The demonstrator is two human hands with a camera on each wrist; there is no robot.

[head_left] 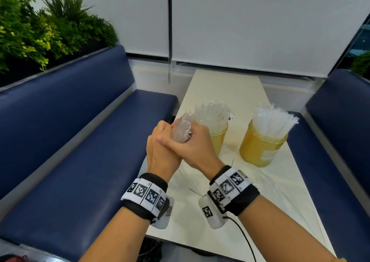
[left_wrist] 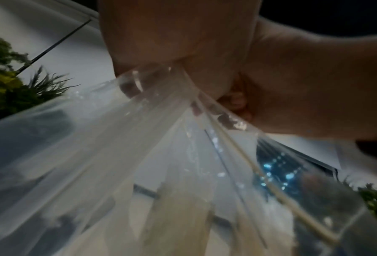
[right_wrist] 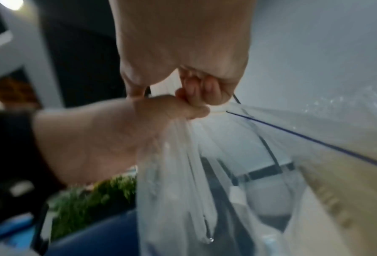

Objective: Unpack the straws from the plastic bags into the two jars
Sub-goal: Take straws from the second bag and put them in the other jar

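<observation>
- Both hands are up over the near-left part of the long cream-white table (head_left: 226, 85), pressed right against each other with a crumpled clear plastic bag (head_left: 181, 130) squeezed between them.
- Left hand (head_left: 160, 147): fingers curled round the bag from the left, thumb side facing the camera. On the left wrist view the bag (left_wrist: 117, 155) fans out from that fist as see-through film, pretty blurry.
- Right hand (head_left: 197, 145): fingers wrapped tight round the same bag, knuckles up. The right wrist view shows the fingertips (right_wrist: 205, 91) tucked in, pinching gathered plastic (right_wrist: 183, 173) that hangs down below them.
- Can't tell if any straws are inside that bag, too smeary.
- Just behind the hands is a translucent amber plastic jar (head_left: 219, 137) stuffed with clear wrapped straws (head_left: 212, 113) standing upright and poking out the top.
- A second amber jar (head_left: 260, 147) stands to its right, apart from it, also full of clear straws (head_left: 274, 121) leaning a bit right.
- Navy blue padded benches (head_left: 70, 141) run along both sides of the table, green plants (head_left: 40, 27) behind the left one.
- Both wrists wear black bands (head_left: 147, 195) with black-and-white marker squares.
</observation>
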